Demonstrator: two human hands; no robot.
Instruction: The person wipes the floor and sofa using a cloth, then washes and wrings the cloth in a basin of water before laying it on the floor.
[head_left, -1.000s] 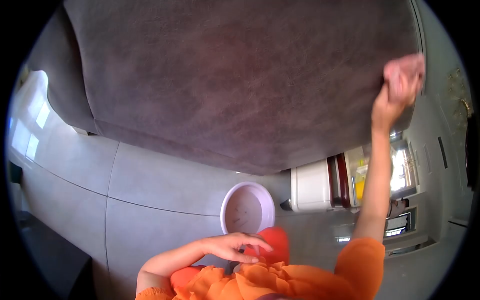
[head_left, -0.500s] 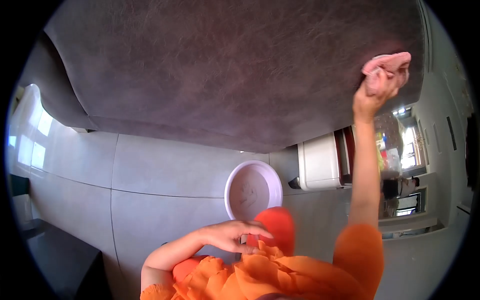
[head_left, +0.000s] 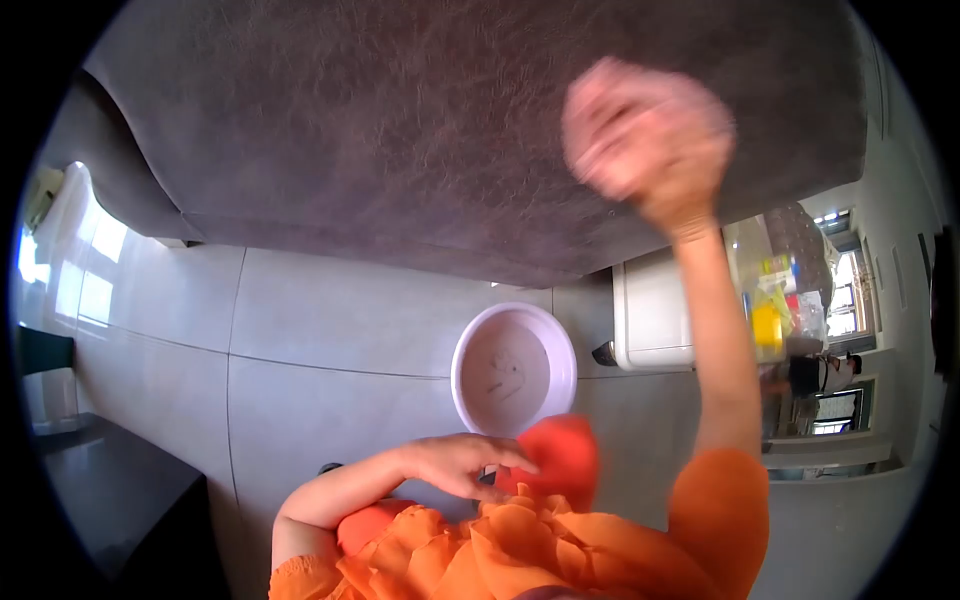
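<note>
A pink cloth [head_left: 610,125], blurred by motion, is gripped in my right hand [head_left: 685,165] over the right part of a large brown-grey leather surface [head_left: 400,130]. Down by my lap, my left hand [head_left: 465,465] rests near the orange ruffled top with its fingers apart and nothing visible in it. Just beyond that hand, a light purple basin [head_left: 563,365] stands on the tiled floor, holding cloudy liquid.
Right of the basin is a white cabinet [head_left: 655,315]. Farther right a yellow object [head_left: 767,325] lies among colourful items, and a distant person [head_left: 838,373] shows. A dark table [head_left: 115,490] stands at lower left, a dark green bin [head_left: 45,350] above it.
My right hand has swept the pink cloth leftward from the right edge of the leather surface. My left hand stays by my lap. The view has shifted slightly.
</note>
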